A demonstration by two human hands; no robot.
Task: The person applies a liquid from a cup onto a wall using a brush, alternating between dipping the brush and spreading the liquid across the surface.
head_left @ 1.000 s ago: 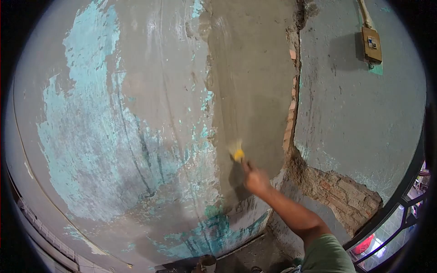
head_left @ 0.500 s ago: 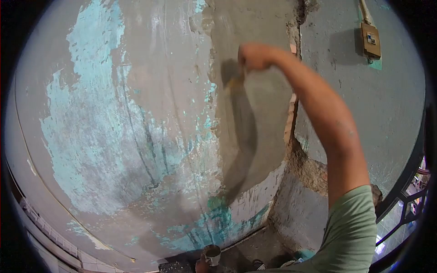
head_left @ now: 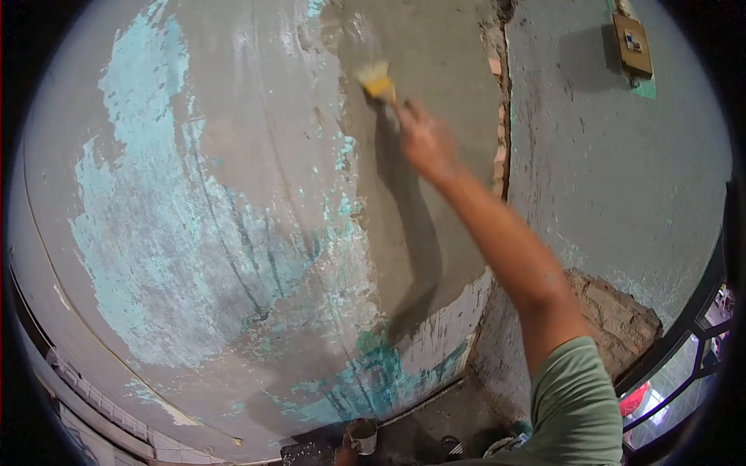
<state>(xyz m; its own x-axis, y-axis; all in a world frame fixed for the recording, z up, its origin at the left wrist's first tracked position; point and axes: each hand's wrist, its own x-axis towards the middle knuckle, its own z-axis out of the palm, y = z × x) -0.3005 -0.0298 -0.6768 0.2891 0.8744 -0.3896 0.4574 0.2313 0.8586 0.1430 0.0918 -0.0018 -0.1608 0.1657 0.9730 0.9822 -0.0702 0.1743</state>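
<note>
A yellow-banded brush (head_left: pixel 378 83) with pale bristles is held in my right hand (head_left: pixel 426 140), its fingers closed round the handle. The bristles lie on or very near the upper left part of the smooth brown plaster strip (head_left: pixel 458 101). Down at the bottom edge, my left hand (head_left: pixel 346 452) is at the side of a small pot (head_left: pixel 363 436), its fingers round the handle. Part of that hand is cut off by the frame's edge.
Peeling turquoise paint (head_left: pixel 155 233) covers the left of the wall. Broken brickwork (head_left: pixel 614 318) shows at the lower right, beside a dark-framed window (head_left: pixel 684 365). A switch box (head_left: pixel 633 45) hangs at the upper right. A cord (head_left: pixel 85 334) runs down the left.
From low on the strip, my right hand has gone up with the brush, which first pointed down at half a second ago and now points up and left. The left hand stays by the pot.
</note>
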